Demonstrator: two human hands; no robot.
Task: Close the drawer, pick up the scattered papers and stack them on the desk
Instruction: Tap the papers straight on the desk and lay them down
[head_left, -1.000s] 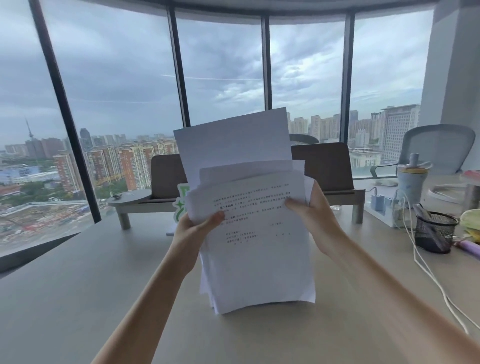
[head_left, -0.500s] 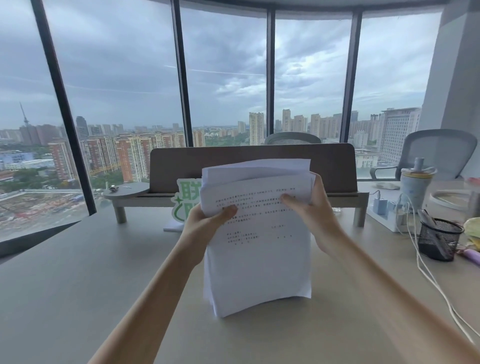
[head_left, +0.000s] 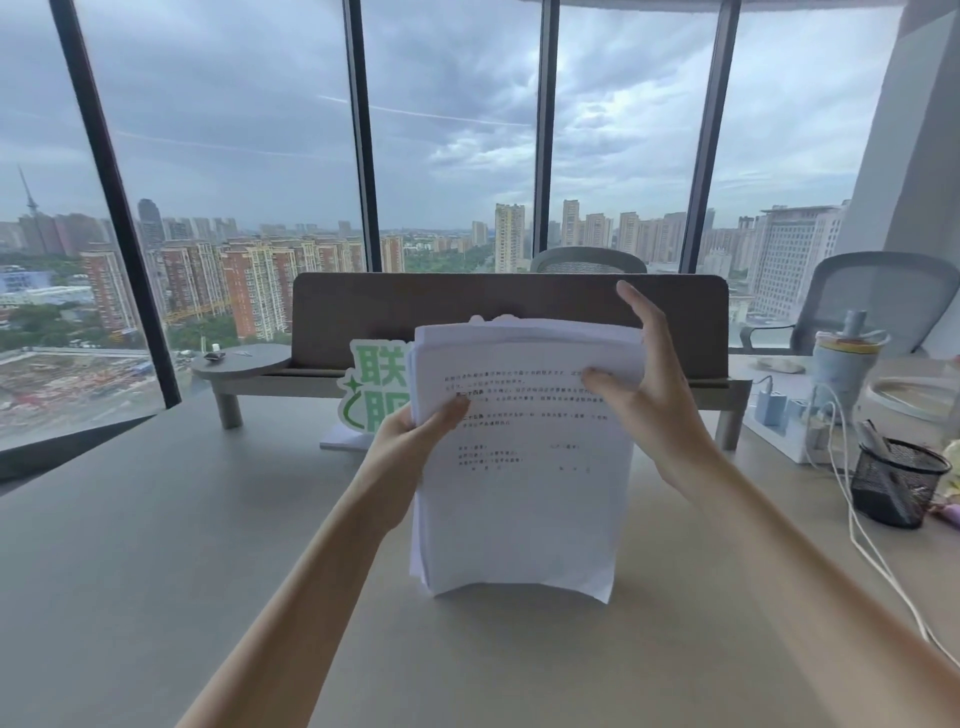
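Note:
A stack of white printed papers (head_left: 519, 499) stands upright on its bottom edge on the grey desk (head_left: 156, 545), in the middle of the view. My left hand (head_left: 410, 441) grips the stack's left edge, thumb on the front sheet. At the top right corner is my right hand (head_left: 649, 384): its thumb presses the front sheet while the fingers are spread above and behind the stack. The top of the sheets bends slightly backward. No drawer is in view.
A brown monitor riser (head_left: 509, 306) stands behind the papers, with a green-and-white sign (head_left: 371, 389) in front of it. At the right are a black mesh pen holder (head_left: 893, 483), white cables (head_left: 857, 525), a power strip (head_left: 784, 431), a cup (head_left: 844, 364). Two chairs (head_left: 878, 301) stand beyond the desk.
The tall sheets that stuck out at the top have dropped level with the rest. My right hand has risen to the stack's top corner and its fingers have spread.

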